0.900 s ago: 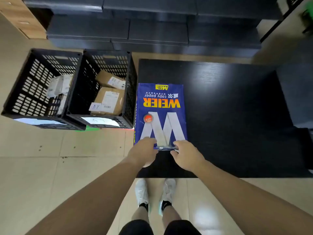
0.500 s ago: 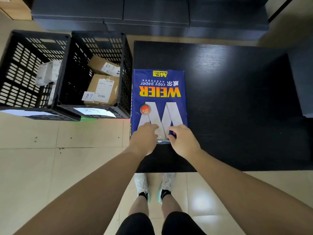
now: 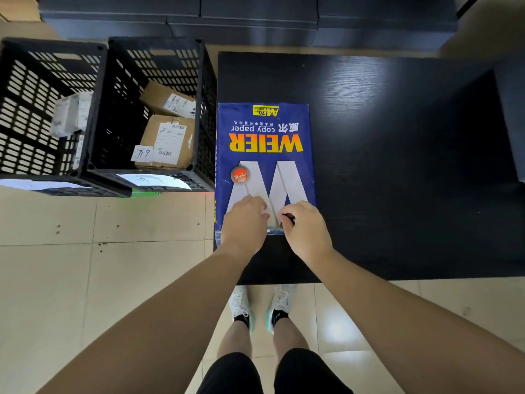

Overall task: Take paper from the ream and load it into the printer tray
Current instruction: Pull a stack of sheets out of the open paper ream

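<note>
A blue wrapped ream of copy paper (image 3: 265, 143), printed with orange letters and a large white W, lies flat on the left part of a black table (image 3: 397, 166). My left hand (image 3: 245, 223) rests on the ream's near end with its fingers curled onto the wrapper. Beside it, my right hand (image 3: 306, 227) pinches the wrapper at the same near edge. A narrow strip of wrapper shows between the two hands. No printer or tray is in view.
Two black plastic crates stand on the floor left of the table: the left crate (image 3: 45, 115) holds white packets, the right crate (image 3: 159, 66) holds cardboard parcels. Dark low cabinets (image 3: 255, 21) run along the far side. My feet are at the table's near edge.
Both hands have slid forward from the ream's near edge onto its top face, fingers now gripping the wrapper. The ream has stayed in place on the table.
</note>
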Tool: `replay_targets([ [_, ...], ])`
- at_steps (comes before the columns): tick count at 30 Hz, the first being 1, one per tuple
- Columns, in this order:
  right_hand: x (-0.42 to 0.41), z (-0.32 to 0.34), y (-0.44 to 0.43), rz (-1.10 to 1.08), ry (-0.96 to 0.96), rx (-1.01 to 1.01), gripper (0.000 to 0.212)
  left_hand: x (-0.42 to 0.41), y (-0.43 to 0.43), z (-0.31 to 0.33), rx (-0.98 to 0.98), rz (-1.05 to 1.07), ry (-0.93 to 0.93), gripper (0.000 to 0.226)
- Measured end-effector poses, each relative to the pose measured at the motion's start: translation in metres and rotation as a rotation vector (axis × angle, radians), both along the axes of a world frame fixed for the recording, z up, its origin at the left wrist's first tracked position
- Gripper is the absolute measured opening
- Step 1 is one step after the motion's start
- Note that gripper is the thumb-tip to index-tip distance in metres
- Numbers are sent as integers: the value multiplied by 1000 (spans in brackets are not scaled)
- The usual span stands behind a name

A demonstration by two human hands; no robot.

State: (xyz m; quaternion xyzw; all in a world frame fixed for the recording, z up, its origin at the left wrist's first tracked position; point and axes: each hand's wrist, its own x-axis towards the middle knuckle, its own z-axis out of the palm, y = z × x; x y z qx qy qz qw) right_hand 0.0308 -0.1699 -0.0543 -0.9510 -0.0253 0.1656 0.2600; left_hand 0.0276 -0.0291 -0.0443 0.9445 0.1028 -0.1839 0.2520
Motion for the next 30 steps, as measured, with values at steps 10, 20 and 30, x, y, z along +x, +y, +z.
replay_targets([
  [10, 6, -3, -1, 21, 16, -1, 11, 3, -5, -5, 37, 35, -4, 13],
  [20, -11, 3, -4, 124, 29, -21, 15, -16, -5, -4, -23, 15, -22, 15],
  [30, -37, 7, -16, 242, -18, -59, 15, -47, 2, 4, 62, -97, -15, 17],
])
